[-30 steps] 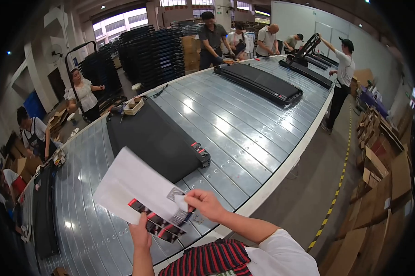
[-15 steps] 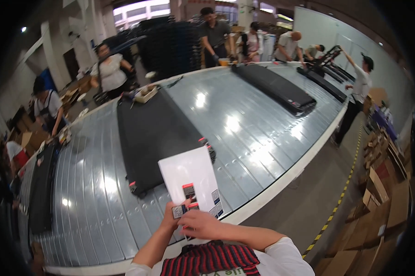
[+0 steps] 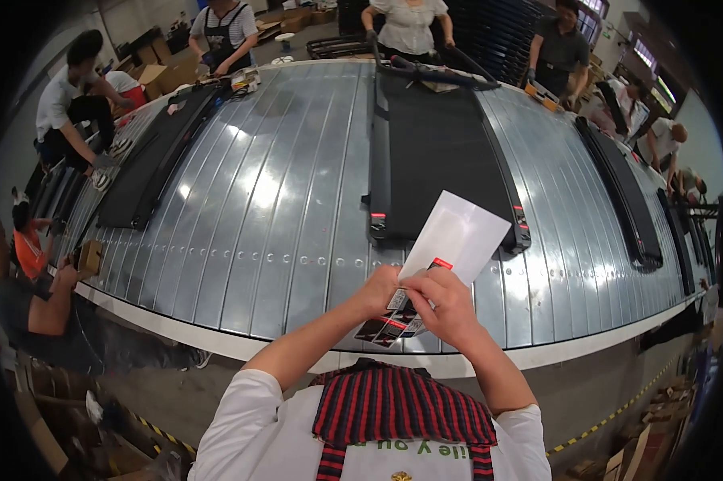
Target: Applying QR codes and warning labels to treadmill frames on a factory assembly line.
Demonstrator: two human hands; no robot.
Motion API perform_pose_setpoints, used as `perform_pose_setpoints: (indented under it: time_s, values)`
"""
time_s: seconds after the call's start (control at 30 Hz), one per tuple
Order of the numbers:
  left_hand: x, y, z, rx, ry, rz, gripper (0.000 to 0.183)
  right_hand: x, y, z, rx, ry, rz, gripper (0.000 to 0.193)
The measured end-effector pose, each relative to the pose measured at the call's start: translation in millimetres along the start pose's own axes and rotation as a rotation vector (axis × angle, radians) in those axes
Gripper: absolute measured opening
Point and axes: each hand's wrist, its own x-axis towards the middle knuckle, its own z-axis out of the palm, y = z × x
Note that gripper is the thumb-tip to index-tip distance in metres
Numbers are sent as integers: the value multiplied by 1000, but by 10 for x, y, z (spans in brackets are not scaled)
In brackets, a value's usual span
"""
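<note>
Moderate indoor light covers my counter (image 3: 297, 232), and its metal slats throw back glare: 1 white patch left of the middle burns strongest, with fainter ones to the right. Pale, bright windows (image 3: 644, 54) show at the upper right. The white sheet beside my right grip (image 3: 445, 301) is bright and nearly washed out, while the black panel (image 3: 433, 136) loses detail. Below me the floor (image 3: 257, 377) lies dimmer. Fisheye distortion bows the counter's near edge, black swallows the corners, and the rim looks soft.
</note>
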Motion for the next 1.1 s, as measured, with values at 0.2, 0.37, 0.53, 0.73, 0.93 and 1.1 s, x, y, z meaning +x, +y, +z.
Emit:
perform_pose_setpoints:
  time_s: [0.2, 0.37, 0.53, 0.73, 0.93, 1.1]
  values:
    - [-90, -342, -431, 7, -27, -70, 35, 280, -132, 320, -80, -160, -99, 15]
    - [-57, -627, -580, -9, -27, -134, 37, 337, -113, 533, -78, -231, 35, 14]
    - [-112, -944, -741, 55, 9, -282, 32, 409, 26, 419, 406, -195, 520, 7]
    - [-119, -1190, -922, 511, -280, -125, 21, 458, 436, 537, 582, -35, 658, 6]
    - [97, -1135, -1093, 802, -248, -137, 8, 524, 778, 569, 693, 93, 823, 3]
    - [214, -1116, -1120, 793, -253, -68, 6, 547, 1165, 617, 692, 227, 819, 12]
